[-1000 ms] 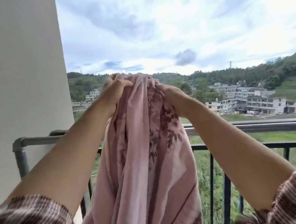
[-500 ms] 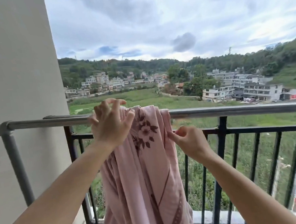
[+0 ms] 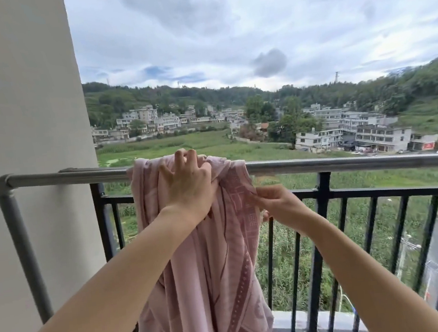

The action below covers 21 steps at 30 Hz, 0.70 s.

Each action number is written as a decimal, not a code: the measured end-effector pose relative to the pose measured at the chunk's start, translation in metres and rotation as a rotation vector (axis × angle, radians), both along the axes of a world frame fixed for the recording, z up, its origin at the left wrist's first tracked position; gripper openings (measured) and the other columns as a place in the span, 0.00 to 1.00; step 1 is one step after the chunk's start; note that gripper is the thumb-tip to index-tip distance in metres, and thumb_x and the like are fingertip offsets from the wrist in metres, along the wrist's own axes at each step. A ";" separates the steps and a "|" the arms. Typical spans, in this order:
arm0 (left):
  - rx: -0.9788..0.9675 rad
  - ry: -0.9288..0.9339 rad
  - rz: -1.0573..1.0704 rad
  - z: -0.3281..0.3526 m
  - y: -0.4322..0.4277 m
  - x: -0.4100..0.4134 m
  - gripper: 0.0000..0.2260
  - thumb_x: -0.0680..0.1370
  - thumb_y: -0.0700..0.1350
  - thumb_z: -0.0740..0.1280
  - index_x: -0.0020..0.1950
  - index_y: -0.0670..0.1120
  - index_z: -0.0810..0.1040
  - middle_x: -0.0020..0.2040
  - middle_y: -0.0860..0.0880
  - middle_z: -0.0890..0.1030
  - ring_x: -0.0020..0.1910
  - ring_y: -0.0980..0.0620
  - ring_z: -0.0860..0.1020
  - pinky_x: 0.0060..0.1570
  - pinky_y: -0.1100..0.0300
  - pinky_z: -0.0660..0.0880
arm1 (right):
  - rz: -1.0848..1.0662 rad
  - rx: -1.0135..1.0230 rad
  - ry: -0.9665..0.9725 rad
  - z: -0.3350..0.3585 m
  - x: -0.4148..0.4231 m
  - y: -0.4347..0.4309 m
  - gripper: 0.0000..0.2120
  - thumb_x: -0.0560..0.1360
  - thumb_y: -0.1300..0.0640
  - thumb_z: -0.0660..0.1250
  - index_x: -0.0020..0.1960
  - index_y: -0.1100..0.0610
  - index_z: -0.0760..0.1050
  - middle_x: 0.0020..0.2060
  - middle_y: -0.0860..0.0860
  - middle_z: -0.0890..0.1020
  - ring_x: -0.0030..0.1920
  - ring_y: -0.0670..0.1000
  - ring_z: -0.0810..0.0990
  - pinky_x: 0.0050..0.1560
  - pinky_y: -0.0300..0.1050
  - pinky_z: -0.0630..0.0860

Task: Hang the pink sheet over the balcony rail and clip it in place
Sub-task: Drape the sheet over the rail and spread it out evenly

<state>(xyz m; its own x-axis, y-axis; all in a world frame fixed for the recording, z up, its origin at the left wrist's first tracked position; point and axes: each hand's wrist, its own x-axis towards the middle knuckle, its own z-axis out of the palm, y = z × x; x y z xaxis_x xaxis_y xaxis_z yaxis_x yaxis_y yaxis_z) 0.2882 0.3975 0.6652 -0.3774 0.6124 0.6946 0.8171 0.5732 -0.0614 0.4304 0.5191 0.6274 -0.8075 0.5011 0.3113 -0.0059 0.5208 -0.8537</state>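
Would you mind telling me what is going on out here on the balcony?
A person is hanging a pink sheet over the steel rail. The left hand holds the bunched cloth on top of the rail, while the right hand pinches its right edge just below. The sheet is draped but not spread, and no clip shows.

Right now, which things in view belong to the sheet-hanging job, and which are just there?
Job: pink sheet, bunched over the steel rail; left hand holding it there; right hand pinching its edge. No clip visible.
Just there: black railing, white wall, houses, field.
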 end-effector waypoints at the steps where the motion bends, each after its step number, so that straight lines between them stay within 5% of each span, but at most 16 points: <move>1: 0.025 -0.040 -0.052 0.000 -0.002 -0.004 0.14 0.79 0.56 0.60 0.56 0.48 0.77 0.63 0.47 0.68 0.65 0.44 0.61 0.61 0.40 0.60 | -0.014 0.010 0.018 0.006 0.006 0.000 0.08 0.78 0.56 0.63 0.49 0.50 0.81 0.36 0.44 0.85 0.34 0.50 0.77 0.31 0.39 0.71; 5: 0.256 -0.291 -0.249 0.009 -0.009 -0.023 0.10 0.78 0.54 0.64 0.53 0.49 0.79 0.56 0.49 0.73 0.57 0.48 0.63 0.53 0.50 0.62 | -0.052 -0.026 0.178 0.048 0.014 -0.005 0.12 0.81 0.58 0.59 0.43 0.57 0.78 0.27 0.45 0.80 0.25 0.41 0.74 0.26 0.33 0.68; 9: 0.461 -0.533 -0.335 0.037 -0.006 -0.037 0.09 0.77 0.51 0.66 0.49 0.46 0.79 0.44 0.50 0.76 0.46 0.49 0.73 0.37 0.65 0.65 | -0.274 -0.195 0.276 0.098 -0.001 0.014 0.14 0.81 0.57 0.59 0.38 0.58 0.74 0.29 0.51 0.79 0.30 0.50 0.78 0.34 0.44 0.78; 11: 0.605 -0.703 -0.375 0.051 -0.002 -0.046 0.08 0.78 0.49 0.66 0.48 0.44 0.79 0.40 0.49 0.78 0.39 0.50 0.74 0.30 0.66 0.65 | -0.391 -0.376 0.332 0.114 -0.009 0.026 0.16 0.80 0.61 0.60 0.35 0.62 0.75 0.23 0.53 0.80 0.26 0.51 0.79 0.30 0.44 0.80; 14: 0.837 -0.827 -0.351 0.070 0.002 -0.064 0.09 0.78 0.49 0.66 0.49 0.44 0.79 0.43 0.48 0.78 0.40 0.51 0.73 0.28 0.68 0.66 | -0.553 -0.513 0.588 0.140 -0.022 0.047 0.14 0.81 0.62 0.59 0.38 0.64 0.74 0.26 0.57 0.80 0.26 0.53 0.81 0.29 0.45 0.81; 17: 0.850 -0.716 -0.335 0.077 0.005 -0.071 0.13 0.77 0.51 0.66 0.48 0.40 0.80 0.42 0.45 0.80 0.40 0.48 0.75 0.38 0.60 0.71 | -0.786 -0.191 0.678 0.159 -0.042 0.061 0.11 0.81 0.56 0.59 0.49 0.61 0.78 0.36 0.50 0.79 0.38 0.50 0.80 0.35 0.39 0.75; 21: 0.586 -0.600 -0.314 0.054 0.007 -0.071 0.12 0.78 0.47 0.65 0.35 0.46 0.77 0.33 0.49 0.78 0.37 0.45 0.76 0.39 0.56 0.71 | -0.790 0.147 0.186 0.135 -0.047 0.079 0.11 0.78 0.63 0.61 0.47 0.65 0.81 0.39 0.54 0.83 0.41 0.54 0.82 0.44 0.45 0.80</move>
<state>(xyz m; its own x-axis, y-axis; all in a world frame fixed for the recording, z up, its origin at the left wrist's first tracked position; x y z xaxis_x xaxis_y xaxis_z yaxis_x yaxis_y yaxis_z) 0.2167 0.4045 0.7191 -0.6525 0.3578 0.6680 0.7420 0.1229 0.6590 0.3833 0.5984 0.7626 -0.1631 0.8434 0.5119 0.2741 0.5371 -0.7977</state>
